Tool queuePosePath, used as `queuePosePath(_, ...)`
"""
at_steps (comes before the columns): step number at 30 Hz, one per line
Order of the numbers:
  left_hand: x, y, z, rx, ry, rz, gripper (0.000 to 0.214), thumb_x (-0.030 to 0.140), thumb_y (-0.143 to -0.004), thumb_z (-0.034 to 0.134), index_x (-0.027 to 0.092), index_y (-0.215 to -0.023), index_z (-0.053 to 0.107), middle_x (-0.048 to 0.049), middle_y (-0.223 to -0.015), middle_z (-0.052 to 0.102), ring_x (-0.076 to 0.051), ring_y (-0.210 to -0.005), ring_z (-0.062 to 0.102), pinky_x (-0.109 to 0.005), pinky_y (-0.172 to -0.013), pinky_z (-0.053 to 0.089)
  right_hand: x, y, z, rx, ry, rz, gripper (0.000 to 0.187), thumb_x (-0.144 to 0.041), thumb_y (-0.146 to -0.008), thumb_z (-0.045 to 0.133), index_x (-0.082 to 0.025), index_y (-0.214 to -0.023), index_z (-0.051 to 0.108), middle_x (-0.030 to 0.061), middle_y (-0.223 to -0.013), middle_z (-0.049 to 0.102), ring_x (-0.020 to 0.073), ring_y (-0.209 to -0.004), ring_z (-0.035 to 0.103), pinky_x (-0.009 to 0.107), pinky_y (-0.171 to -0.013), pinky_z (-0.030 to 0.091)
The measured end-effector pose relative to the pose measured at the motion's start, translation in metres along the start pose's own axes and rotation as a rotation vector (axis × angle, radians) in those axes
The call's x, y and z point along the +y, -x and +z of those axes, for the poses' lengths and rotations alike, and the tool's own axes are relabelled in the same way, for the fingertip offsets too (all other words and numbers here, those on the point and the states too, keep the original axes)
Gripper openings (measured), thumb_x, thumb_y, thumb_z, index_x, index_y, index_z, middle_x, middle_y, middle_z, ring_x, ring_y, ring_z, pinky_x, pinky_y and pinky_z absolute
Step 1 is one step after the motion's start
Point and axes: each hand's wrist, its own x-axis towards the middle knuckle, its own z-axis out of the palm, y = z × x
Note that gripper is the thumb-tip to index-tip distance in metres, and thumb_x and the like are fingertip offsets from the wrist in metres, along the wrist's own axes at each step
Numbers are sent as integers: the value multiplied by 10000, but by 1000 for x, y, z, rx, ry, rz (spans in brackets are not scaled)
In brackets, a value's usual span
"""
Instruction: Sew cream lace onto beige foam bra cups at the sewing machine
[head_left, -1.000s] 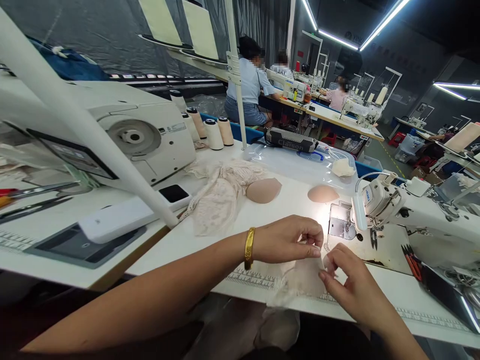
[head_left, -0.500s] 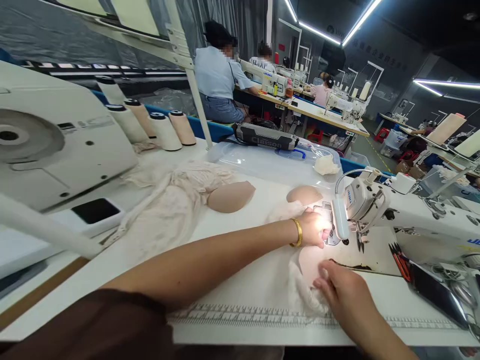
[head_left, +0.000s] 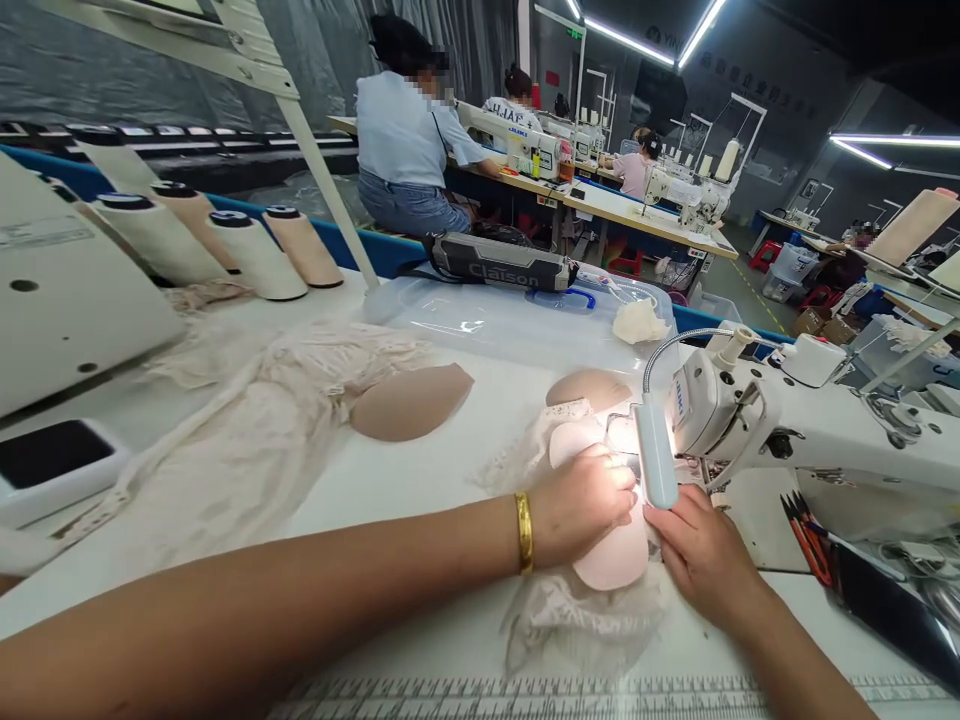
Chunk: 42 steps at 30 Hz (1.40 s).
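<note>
My left hand [head_left: 589,500], a gold bangle on its wrist, is closed on the middle of a pale pink lace-trimmed bra piece [head_left: 613,562] under the sewing machine's lamp [head_left: 658,455]. One rounded pink cup shows above the hand and another below it, with sheer lace [head_left: 559,610] spread around them. At the right edge of the piece my right hand [head_left: 705,560] pinches the fabric, close to the sewing machine head [head_left: 716,390]. The lamp partly hides the needle area. A beige bra cup [head_left: 589,388] lies just behind the piece.
Another beige cup [head_left: 412,402] lies beside a heap of sheer fabric [head_left: 247,430] on the left. Thread cones [head_left: 259,255] stand behind. Red-handled snips [head_left: 810,545] and a dark phone [head_left: 892,610] are at right. A ruler strip [head_left: 480,695] runs along the front edge.
Both hands have come together on the bra piece. The right hand moved up toward the needle area, and the piece now lies flatter with both cups showing. The view has shifted slightly.
</note>
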Motion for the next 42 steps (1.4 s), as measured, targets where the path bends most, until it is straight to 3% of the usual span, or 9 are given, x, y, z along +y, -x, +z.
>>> queuePosePath(3, -2, 2, -3, -45, 15, -20, 101, 204, -933, 595, 165, -859, 650, -59, -890, 666, -240, -875, 597, -385, -802, 413, 3, 2, 0, 0, 32, 24, 373, -31, -864, 441, -233, -1111, 633, 65, -1036, 695, 220, -893, 606, 308, -660, 498)
queuePosePath(15, -4, -6, 0, 26, 14, -20, 195, 174, -953, 535, 167, -772, 606, -49, -870, 668, -218, -808, 562, -400, -793, 383, 15, 9, 11, 5, 114, 113, 396, -45, -879, 441, -247, -1156, 638, 59, -1124, 695, 242, -1054, 605, 289, -664, 523)
queuePosePath(23, -6, -5, 2, 56, -12, -18, 140, 172, -947, 556, 178, -842, 650, -52, -925, 689, -238, -894, 590, -410, -845, 387, 13, 7, 12, 46, 116, 130, 403, -39, -883, 425, -238, -1153, 650, 71, -1126, 697, 239, -948, 610, 298, -633, 512)
queuePosePath(26, -2, -2, -12, 40, 18, 18, 109, 130, -903, 588, 180, -815, 630, -44, -932, 692, -231, -885, 591, -386, -809, 383, 10, 7, 1, 54, 51, 102, 377, -67, -934, 414, -229, -1189, 640, 89, -1105, 688, 244, -966, 613, 323, -678, 525)
queuePosePath(29, 4, 6, -34, -90, 175, 105, 109, 205, -874, 672, 186, -802, 592, -19, -853, 674, -199, -802, 593, -348, -746, 385, -3, 10, -21, -61, -131, 35, 249, -183, -989, 504, -245, -1205, 611, 77, -1103, 676, 235, -1002, 615, 358, -793, 538)
queuePosePath(33, 14, 20, -52, -191, 276, 143, 487, 476, -654, 876, 189, -934, 601, -44, -956, 666, -231, -833, 604, -362, -794, 404, -29, 15, -41, -257, -209, -60, 204, -271, -949, 654, -244, -1145, 604, 61, -1083, 670, 238, -1000, 592, 381, -852, 528)
queuePosePath(35, 19, 24, -51, -232, 210, 121, 642, 485, -528, 930, 178, -990, 604, -71, -1024, 652, -269, -890, 599, -397, -836, 411, -36, 18, -42, -224, -167, -72, 83, -194, -988, 558, -233, -1046, 603, 51, -987, 669, 222, -910, 589, 368, -791, 517)
queuePosePath(38, 25, 22, -43, -250, 159, 85, 630, 436, -527, 923, 177, -1016, 622, -91, -1098, 641, -304, -967, 592, -446, -894, 418, -35, 19, -37, -89, -272, -19, 136, -160, -1020, 446, -226, -1030, 563, 53, -963, 655, 199, -870, 598, 335, -771, 509)
queuePosePath(42, 24, 8, -30, -236, 204, 7, 118, 175, -759, 701, 179, -831, 607, -46, -918, 670, -226, -831, 615, -352, -785, 453, -30, 17, -23, 174, -369, 245, 151, -264, -1045, 418, -242, -969, 547, -1, -814, 616, 155, -695, 594, 256, -628, 471)
